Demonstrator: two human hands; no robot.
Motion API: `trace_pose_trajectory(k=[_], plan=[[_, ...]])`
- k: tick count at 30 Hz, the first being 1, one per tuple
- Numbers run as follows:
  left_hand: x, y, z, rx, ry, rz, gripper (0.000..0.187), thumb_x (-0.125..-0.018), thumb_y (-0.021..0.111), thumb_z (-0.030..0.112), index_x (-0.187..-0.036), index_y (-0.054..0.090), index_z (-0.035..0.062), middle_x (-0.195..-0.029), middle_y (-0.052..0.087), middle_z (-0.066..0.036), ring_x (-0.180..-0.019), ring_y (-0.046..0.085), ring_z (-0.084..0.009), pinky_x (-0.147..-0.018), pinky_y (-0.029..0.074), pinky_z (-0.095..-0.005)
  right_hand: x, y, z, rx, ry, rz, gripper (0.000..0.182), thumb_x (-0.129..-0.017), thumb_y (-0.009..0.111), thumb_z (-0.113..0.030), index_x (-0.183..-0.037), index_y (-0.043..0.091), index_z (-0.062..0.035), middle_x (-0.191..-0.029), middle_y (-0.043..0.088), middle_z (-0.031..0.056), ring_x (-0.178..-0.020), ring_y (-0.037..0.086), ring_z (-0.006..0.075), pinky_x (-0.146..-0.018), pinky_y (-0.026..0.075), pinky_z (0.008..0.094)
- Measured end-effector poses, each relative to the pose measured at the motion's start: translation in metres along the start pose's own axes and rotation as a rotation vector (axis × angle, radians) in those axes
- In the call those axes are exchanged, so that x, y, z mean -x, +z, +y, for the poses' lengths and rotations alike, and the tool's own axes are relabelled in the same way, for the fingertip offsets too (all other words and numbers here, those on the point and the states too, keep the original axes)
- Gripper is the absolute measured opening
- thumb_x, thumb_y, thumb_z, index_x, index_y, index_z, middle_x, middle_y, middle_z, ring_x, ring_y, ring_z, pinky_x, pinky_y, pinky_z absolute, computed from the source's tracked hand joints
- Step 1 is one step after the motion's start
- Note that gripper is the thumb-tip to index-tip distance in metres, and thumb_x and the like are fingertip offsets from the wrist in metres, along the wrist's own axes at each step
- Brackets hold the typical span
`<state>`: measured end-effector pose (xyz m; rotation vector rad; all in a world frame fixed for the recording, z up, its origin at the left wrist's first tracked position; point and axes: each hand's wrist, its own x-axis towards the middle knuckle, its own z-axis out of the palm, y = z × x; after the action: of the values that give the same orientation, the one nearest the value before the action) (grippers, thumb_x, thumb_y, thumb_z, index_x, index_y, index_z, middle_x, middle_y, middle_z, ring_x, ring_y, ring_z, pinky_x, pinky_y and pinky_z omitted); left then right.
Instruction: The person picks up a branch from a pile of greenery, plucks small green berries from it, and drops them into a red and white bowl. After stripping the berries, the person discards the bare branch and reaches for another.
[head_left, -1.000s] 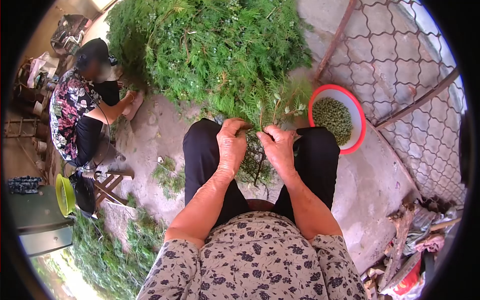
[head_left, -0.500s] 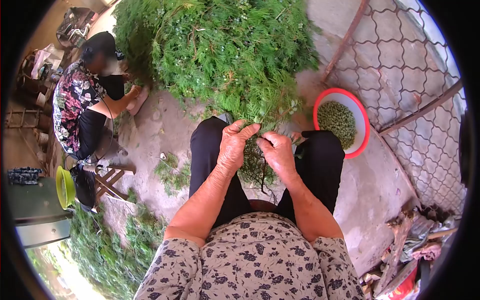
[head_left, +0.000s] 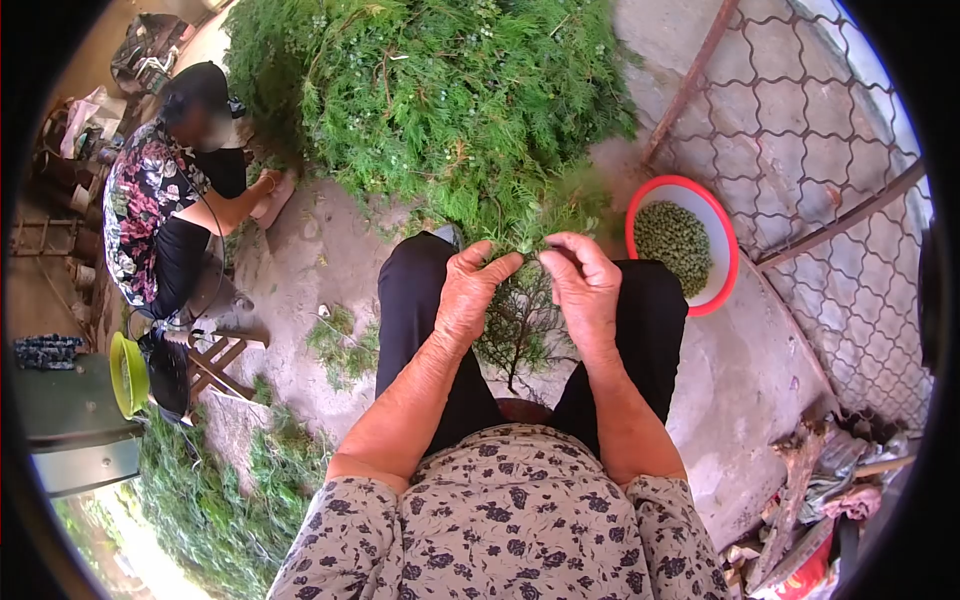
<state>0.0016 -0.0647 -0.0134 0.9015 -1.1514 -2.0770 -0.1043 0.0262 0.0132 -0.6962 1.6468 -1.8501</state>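
Note:
Between my knees is an evergreen branch (head_left: 515,325), its dark twiggy stem end pointing toward me and its green sprays away. My left hand (head_left: 468,290) is closed, thumb and fingers pinching the branch. At the right of the same sprays, my right hand (head_left: 585,285) has its thumb and fingertips bent together in a pinch; whatever lies between them is too small to make out. Just beyond both hands rises a large heap of evergreen branches (head_left: 450,100) with small pale berries among the leaves.
A red-rimmed white basin (head_left: 733,260) holding green berries (head_left: 672,245) stands right of my knee. Metal lattice (head_left: 800,130) lies along the right. At left a person (head_left: 165,200) sits bent over, near a yellow-green basin (head_left: 128,375) and a wooden stool (head_left: 220,365). More cut branches (head_left: 230,490) lie behind.
My right hand has moved slightly right and up, away from my left hand. The branch between my knees shows more spread out. My left hand stays nearly in place.

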Motion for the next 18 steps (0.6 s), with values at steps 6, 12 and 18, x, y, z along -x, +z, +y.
trace_pose_trajectory(k=[6,12,18], plan=[[0.004,0.000,0.000,-0.147,0.058,-0.065,0.007,-0.075,0.065,0.002,-0.081,0.064,0.0038,-0.075,0.061,0.000,-0.070,0.052,-0.0075,-0.068,0.042,-0.0237,-0.003,0.009,0.011,0.200,-0.119,-0.055,0.020,-0.076,0.067,-0.005,-0.091,0.056,-0.0005,-0.073,0.057,0.0006,-0.064,0.051,0.0057,-0.055,0.045,0.0209],[0.000,-0.001,0.000,-0.221,-0.201,-0.039,0.008,-0.076,0.067,0.008,-0.082,0.064,0.0042,-0.075,0.060,0.000,-0.072,0.052,-0.0080,-0.069,0.041,-0.0238,0.001,0.004,0.010,-0.041,0.186,-0.064,0.015,-0.077,0.060,0.002,-0.090,0.056,-0.0035,-0.075,0.056,-0.0005,-0.061,0.051,0.0042,-0.048,0.044,0.0182],[0.002,0.003,0.003,0.034,-0.192,-0.026,0.011,-0.075,0.068,0.008,-0.084,0.065,0.0038,-0.079,0.063,-0.003,-0.074,0.055,-0.0113,-0.071,0.042,-0.0259,-0.003,0.001,0.020,-0.190,0.150,-0.078,0.016,-0.079,0.054,0.006,-0.093,0.056,-0.0021,-0.075,0.055,0.0007,-0.055,0.048,0.0048,-0.044,0.040,0.0194]])
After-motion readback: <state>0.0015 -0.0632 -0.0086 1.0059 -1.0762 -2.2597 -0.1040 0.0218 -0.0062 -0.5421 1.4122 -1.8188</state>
